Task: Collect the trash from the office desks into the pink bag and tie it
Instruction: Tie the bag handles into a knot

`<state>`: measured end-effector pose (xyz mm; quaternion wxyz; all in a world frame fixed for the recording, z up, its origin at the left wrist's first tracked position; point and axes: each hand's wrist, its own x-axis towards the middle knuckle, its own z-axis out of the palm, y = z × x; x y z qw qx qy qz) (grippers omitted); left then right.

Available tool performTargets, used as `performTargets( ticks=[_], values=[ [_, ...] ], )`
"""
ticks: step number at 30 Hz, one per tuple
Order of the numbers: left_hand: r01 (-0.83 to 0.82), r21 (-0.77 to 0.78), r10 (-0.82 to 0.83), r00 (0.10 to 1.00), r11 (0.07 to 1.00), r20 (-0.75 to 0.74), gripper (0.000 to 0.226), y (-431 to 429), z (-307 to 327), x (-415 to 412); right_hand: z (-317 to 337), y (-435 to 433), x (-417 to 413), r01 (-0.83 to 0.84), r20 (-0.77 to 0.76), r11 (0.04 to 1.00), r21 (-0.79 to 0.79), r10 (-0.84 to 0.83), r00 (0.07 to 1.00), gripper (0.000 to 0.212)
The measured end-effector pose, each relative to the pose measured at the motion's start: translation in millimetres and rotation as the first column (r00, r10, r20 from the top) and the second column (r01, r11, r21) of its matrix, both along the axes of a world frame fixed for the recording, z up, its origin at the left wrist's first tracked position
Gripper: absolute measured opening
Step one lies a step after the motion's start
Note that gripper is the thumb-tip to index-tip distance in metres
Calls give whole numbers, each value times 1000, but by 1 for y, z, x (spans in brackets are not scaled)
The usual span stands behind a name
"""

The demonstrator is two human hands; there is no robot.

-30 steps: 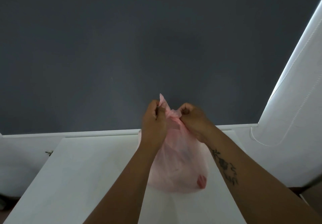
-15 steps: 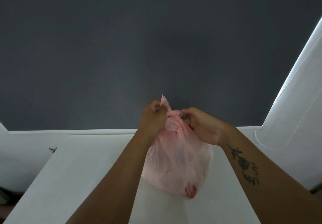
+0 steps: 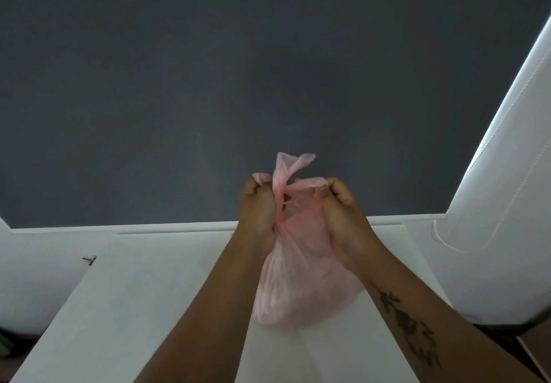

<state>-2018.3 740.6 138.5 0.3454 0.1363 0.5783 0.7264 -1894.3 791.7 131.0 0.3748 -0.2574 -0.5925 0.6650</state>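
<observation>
My left hand (image 3: 258, 212) is curled into a fist round one twisted strip at the mouth of the pink bag (image 3: 301, 287), with a little plastic poking out past my knuckles on the far side. My right hand (image 3: 343, 212) is curled too, its fingers pinching the other strip of the mouth, which stretches across to it from the middle. Between my two fists the strips cross each other, and a loose tail of thin plastic (image 3: 293, 165) stands up above them against the dark grey wall (image 3: 208, 84). The body of the bag hangs down between my wrists, bulging and see-through, over the far half of the white desk (image 3: 134, 308); I cannot tell whether its bottom rests on the desktop or hangs just above it. What is inside shows only as paler shapes through the plastic, too vague to name. My right forearm carries a dark tattoo (image 3: 411, 326). To my right, a white blind (image 3: 507, 203) slants up beside the wall, bright along its edge, and its cord (image 3: 441, 233) loops down near the desk's far right corner
</observation>
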Motion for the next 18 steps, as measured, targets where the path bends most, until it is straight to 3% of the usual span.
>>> performTargets(
  ticks=[2, 6, 10, 12, 13, 15, 16, 18],
  values=[
    [-73, -17, 72, 996, 997, -52, 13, 0, -1, 6, 0, -1, -5, 14, -24, 989, -149, -18, 1000, 22],
    [-95, 20, 95, 995, 995, -19, 19, -1, -1, 11, 5, -3, -10, 31, -57, 968, -250, -46, 997, 25],
    [-246, -49, 214, 911, 968, -353, 16, -2, -5, 17, 5, -1, -8, 119, 77, 992, 45, -122, 989, 27],
    [-291, -60, 240, 874, 955, -423, 19, -3, -7, 19, 1, 2, -7, 100, 119, 970, 222, -129, 984, 16],
    [-281, -74, 229, 885, 957, -406, 20, -3, -8, 17, 0, 4, -6, 30, 147, 965, 262, -71, 987, 11],
    [-224, -101, 176, 919, 969, -352, 24, -5, -6, 12, -3, 11, -3, -174, 255, 955, 241, 111, 961, 39],
    [-194, -114, 143, 926, 974, -350, 27, -7, -6, 10, -4, 14, -1, -278, 315, 935, 219, 202, 928, 43],
    [-173, -143, 98, 901, 975, -423, 36, -9, -3, 8, -9, 18, 2, -332, 409, 900, 281, 201, 890, 11]
  ],
)
